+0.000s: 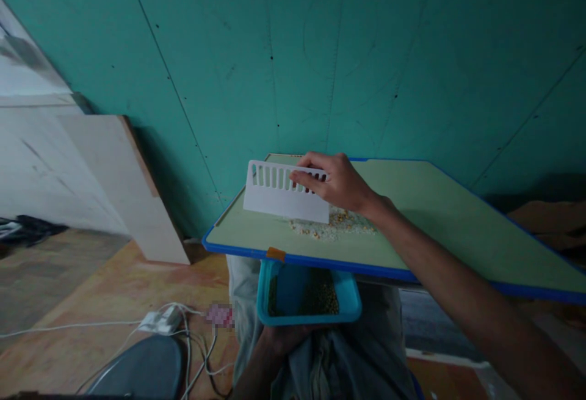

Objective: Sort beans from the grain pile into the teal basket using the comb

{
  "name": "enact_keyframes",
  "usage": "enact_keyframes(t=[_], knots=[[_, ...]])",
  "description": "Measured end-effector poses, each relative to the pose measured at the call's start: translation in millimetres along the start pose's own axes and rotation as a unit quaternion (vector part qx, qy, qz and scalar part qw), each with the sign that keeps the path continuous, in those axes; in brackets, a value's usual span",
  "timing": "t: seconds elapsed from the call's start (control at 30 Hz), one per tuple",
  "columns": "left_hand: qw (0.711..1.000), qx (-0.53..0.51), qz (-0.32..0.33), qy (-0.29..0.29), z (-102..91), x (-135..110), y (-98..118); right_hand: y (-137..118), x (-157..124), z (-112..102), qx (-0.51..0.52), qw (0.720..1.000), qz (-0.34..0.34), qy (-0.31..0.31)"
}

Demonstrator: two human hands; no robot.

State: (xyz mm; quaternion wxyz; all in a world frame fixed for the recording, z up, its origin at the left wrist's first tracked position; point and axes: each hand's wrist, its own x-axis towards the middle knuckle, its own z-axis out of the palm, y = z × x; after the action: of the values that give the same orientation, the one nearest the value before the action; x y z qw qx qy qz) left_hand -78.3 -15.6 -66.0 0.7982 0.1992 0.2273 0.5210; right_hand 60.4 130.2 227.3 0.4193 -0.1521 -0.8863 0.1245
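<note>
My right hand pinches the top edge of a white flat plastic scraper with a row of slots along it. The scraper stands tilted on the pale green tabletop, its lower edge beside a spread of mixed pale and orange-yellow grains. Below the table's near edge, my left hand supports a blue plastic tub from underneath, over my lap. Most of its fingers are hidden by the tub. Inside the tub lie small green and yellowish grains.
The table has a blue rim with orange tape near its left corner. A green wall rises behind it. At left, a pale board leans. A power strip with white cables and a dark grey seat-like object are on the floor side.
</note>
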Motion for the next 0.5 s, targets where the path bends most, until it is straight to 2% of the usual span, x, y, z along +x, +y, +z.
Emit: enact_keyframes(t=[0.2, 0.37, 0.5], knots=[[1.000, -0.010, -0.001, 0.012, 1.9, -0.8, 1.0, -1.4, -20.3, 6.6, -0.037, 0.999, -0.004, 0.027], [0.999, -0.042, -0.007, 0.004, 1.3, 0.7, 0.5, -0.6, -23.1, 14.3, -0.046, 0.999, -0.013, 0.013], [0.999, -0.037, -0.019, 0.007, -2.6, 2.5, 0.0, 2.5, -21.9, 16.1, -0.043, 0.999, -0.010, 0.025]])
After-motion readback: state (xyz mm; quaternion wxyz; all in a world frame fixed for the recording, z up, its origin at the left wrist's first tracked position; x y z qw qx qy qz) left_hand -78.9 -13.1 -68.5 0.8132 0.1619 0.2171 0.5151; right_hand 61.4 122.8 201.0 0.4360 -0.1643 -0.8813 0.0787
